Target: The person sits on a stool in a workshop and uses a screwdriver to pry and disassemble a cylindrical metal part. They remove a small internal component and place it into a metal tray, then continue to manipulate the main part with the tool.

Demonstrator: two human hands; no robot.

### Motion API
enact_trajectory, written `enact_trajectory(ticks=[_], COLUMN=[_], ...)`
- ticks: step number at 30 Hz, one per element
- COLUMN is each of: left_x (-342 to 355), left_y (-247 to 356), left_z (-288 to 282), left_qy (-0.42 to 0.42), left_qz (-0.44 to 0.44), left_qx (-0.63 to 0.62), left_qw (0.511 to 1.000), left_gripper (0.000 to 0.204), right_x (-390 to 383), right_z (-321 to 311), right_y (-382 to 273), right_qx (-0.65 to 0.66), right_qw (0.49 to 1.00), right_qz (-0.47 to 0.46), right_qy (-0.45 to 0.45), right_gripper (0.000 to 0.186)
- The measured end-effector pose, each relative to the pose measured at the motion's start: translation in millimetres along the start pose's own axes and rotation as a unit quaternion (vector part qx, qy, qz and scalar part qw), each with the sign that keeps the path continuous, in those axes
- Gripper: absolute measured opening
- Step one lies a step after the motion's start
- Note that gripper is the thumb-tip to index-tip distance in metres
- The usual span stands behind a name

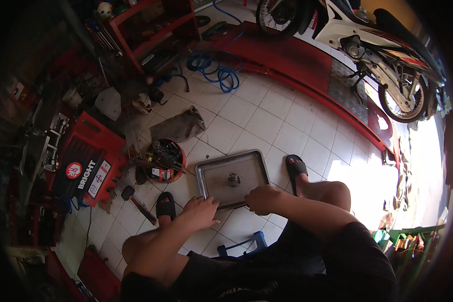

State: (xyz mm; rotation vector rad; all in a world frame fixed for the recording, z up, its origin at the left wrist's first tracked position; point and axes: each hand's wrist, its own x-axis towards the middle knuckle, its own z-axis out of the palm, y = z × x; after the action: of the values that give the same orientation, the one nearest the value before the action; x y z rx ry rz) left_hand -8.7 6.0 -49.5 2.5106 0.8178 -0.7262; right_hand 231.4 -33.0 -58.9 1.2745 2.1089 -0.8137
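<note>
A rectangular metal tray (229, 163) lies on the tiles between my sandalled feet, with a small silver metal part (233, 180) standing in it. My left hand (200, 211) has its fingers hooked over the tray's near-left corner, thumb apart and lower. At the near-right corner my right hand (260, 200) is curled on the rim; its fingertips are partly hidden.
A blue stool (259, 241) is under me. Leftward lie a hammer (141, 206), a red tub (178, 151) of tools, a grey cloth (176, 126) and red machinery (110, 141). Ahead are blue hose coils (219, 75); a motorcycle (360, 50) stands on a red lift (292, 75).
</note>
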Motion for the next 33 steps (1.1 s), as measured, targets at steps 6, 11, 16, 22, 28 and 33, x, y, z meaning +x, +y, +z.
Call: enact_trajectory(ticks=[6,11,16,22,28,33], left_x=[-3,-4,-2,6,1,5], left_y=[-6,0,4,1,-5,-5], left_z=[-2,-5,-10,6,7,5], left_qy=[-0.015,0.024,0.006,0.013,0.003,0.022], left_qz=[-0.014,0.002,-0.002,-0.004,0.003,0.014], left_qx=[0.004,-0.008,-0.003,0.01,0.012,0.018], left_qw=[1.0,1.0,1.0,1.0,1.0,1.0], left_gripper=[0.06,0.059,0.062,0.064,0.057,0.053], right_x=[-2,3,4,-2,-9,-5], right_z=[0,6,9,-2,-11,-4], right_y=[-5,-1,6,5,-9,-4], right_qx=[0.014,-0.01,0.022,0.031,0.016,-0.001], right_qw=[1.0,1.0,0.999,0.999,1.0,1.0], right_qz=[-0.009,-0.024,-0.011,0.008,-0.009,-0.001], right_qy=[-0.007,0.01,0.027,0.018,0.016,0.003], right_gripper=[0.032,0.031,0.035,0.033,0.036,0.04])
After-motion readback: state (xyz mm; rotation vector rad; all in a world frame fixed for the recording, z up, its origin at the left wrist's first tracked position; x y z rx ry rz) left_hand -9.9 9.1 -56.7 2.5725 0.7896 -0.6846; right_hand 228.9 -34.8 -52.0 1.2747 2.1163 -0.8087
